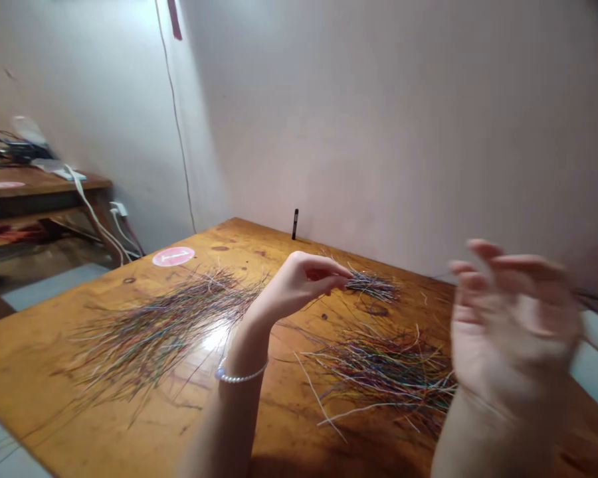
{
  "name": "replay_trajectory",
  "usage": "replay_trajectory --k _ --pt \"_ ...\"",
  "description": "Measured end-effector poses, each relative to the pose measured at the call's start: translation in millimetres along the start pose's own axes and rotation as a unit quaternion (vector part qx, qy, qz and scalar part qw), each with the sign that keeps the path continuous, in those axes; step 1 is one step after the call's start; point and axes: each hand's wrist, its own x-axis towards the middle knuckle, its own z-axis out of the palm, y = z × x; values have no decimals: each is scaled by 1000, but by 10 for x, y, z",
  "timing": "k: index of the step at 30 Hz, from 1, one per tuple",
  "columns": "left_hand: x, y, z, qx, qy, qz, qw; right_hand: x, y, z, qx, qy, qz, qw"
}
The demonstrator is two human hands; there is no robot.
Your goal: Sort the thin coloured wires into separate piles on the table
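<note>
A small bundle of thin coloured wires (373,287) was lying on the wooden worktop (239,242). The left hand (299,285) was held curled just beside that bundle; whether a wire was grasped could not be told. The right hand (508,318), blurred, was raised open to the bundle's right, grasping nothing. A fanned spread of wires (154,338) was laid out left of the bundle, and a tangled heap of wires (379,375) lay just below it.
</note>
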Motion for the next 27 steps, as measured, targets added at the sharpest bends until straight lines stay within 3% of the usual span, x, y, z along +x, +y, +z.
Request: replay_trajectory --k 2,4,6,8,19,27 --pt "-13 39 13 -13 -2 10 1000 -1 85 136 16 -26 30 999" --pt "-25 72 16 -32 -6 19 999 -6 155 232 -10 -96 59 994" --pt "-37 103 11 -48 -13 22 999 -13 188 274 -34 -158 71 984" --pt "-49 132 0 -65 -29 18 997 -17 188 277 -45 -181 71 980" --pt "-48 152 0 -169 -91 11 981 -16 97 265 20 -208 37 977" --pt "-24 140 17 -191 -105 18 976 -46 116 296 -12 -147 3 989"
